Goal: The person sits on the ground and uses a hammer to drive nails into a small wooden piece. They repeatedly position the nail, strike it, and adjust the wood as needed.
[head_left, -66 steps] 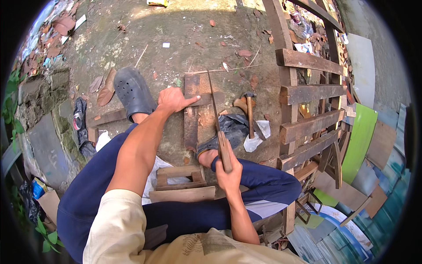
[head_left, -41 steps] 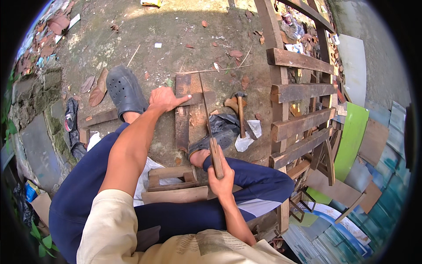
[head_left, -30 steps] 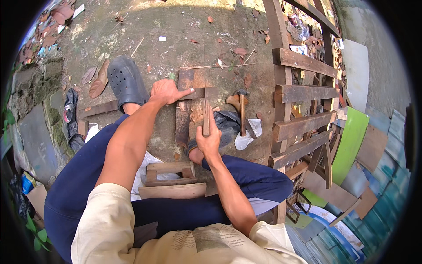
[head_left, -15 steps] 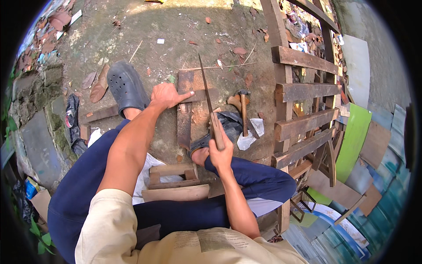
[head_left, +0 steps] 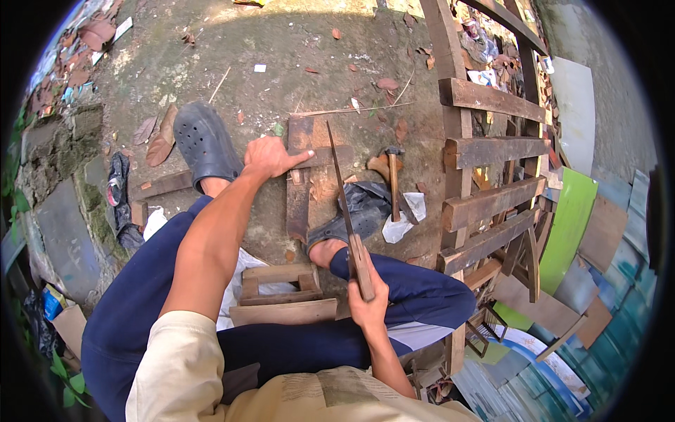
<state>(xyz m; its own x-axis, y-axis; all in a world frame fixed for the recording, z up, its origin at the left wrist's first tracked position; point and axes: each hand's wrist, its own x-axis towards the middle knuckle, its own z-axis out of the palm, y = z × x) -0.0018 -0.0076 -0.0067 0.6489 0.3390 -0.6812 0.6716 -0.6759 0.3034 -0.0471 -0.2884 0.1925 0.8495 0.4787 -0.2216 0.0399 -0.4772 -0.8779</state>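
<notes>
My right hand [head_left: 368,299] is wrapped round the wooden handle of a handsaw [head_left: 340,186], whose dark, narrow blade points away from me. The blade crosses a short wooden strip [head_left: 325,157] near its right part. My left hand [head_left: 269,156] grips the strip's left side, thumb stretched along the top and the other fingers curled, partly hidden. Under the strip lies a dark wooden board [head_left: 298,200] on the ground, beside a lighter, worn wooden piece [head_left: 323,190].
A hammer [head_left: 393,184] lies right of my shoe [head_left: 344,228], near white plastic [head_left: 406,218]. A slatted wooden frame [head_left: 457,176] stands on the right. A small wooden frame [head_left: 285,313] sits between my legs. Another wood piece [head_left: 163,184] lies beside my left shoe [head_left: 205,143].
My right hand has drawn the saw back toward me, its tip and handle now lower in view. My left hand stays on the strip. The whole view has shifted slightly.
</notes>
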